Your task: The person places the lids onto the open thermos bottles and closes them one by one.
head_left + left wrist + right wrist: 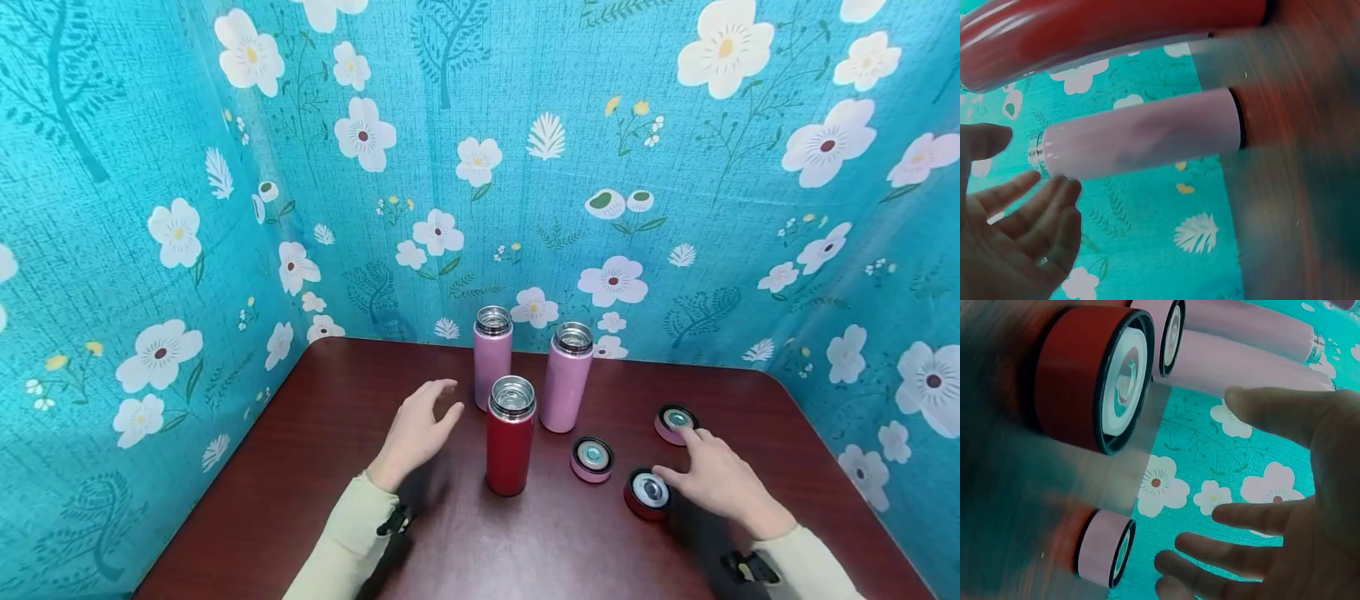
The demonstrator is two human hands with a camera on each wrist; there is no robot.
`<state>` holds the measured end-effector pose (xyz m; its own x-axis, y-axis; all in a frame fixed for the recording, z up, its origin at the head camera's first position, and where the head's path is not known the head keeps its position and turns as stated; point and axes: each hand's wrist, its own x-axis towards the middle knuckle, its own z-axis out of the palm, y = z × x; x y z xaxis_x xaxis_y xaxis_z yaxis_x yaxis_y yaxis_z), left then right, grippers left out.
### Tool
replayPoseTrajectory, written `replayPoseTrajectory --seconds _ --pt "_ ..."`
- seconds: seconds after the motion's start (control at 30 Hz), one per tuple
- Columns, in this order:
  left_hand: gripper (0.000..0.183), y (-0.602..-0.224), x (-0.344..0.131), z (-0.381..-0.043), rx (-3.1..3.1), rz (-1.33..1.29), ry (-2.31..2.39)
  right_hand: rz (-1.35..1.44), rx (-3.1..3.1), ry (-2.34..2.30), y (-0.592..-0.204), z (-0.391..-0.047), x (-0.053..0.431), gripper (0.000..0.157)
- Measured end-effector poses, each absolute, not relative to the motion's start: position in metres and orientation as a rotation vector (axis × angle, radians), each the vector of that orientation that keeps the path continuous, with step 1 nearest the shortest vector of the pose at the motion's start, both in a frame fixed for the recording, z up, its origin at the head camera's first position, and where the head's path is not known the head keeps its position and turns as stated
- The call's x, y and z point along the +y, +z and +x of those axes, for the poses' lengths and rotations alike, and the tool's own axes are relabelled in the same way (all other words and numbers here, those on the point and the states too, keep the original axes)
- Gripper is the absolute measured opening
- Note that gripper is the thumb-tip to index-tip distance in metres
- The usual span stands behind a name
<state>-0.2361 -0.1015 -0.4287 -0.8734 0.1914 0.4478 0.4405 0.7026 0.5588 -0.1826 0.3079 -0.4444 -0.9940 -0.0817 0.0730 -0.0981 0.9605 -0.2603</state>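
My left hand (415, 432) hovers left of the bottles, thumb and fingers spread, holding nothing. A red vacuum bottle (507, 450) stands upright and uncapped nearest me. Behind it are two pink bottles, one at the back left (492, 362) and one to the right (566, 383), both open-mouthed; the left wrist view shows one pink bottle (1147, 134) beyond my fingertips. Over the lids at the right is my right hand (720, 479), fingers apart and empty. Below it lie a red lid (645, 497) and a pink lid (670, 427), with another pink lid (590, 467) further left, all inner side up.
The dark red-brown table (360, 392) has rounded far corners. A turquoise floral cloth (450, 167) hangs directly behind the table and along both sides. The pink bottles stand close to the table's back edge.
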Motion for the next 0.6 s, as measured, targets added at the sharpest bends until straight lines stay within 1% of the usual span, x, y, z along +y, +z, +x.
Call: replayPoseTrajectory --seconds 0.1,0.17,0.3,0.47,0.6 --pt "0.036 -0.430 -0.097 -0.238 -2.533 -0.605 -1.148 0.192 -3.058 0.403 -0.447 -0.183 0.304 0.088" --pt "0.039 -0.431 -0.095 -0.239 -2.520 -0.666 -1.273 0.217 -3.073 0.413 -0.449 -0.184 0.302 0.087" --pt "0.054 -0.433 -0.090 -0.239 -2.481 -0.836 -1.524 0.242 -3.140 0.424 -0.455 -0.184 0.299 0.085" --pt "0.072 -0.415 -0.084 -0.226 -2.499 -1.066 -1.834 0.251 -3.219 0.434 -0.463 -0.182 0.296 0.087" --pt "0.083 -0.407 -0.076 -0.219 -2.559 -1.058 -1.938 0.246 -3.239 0.458 -0.470 -0.183 0.293 0.088"
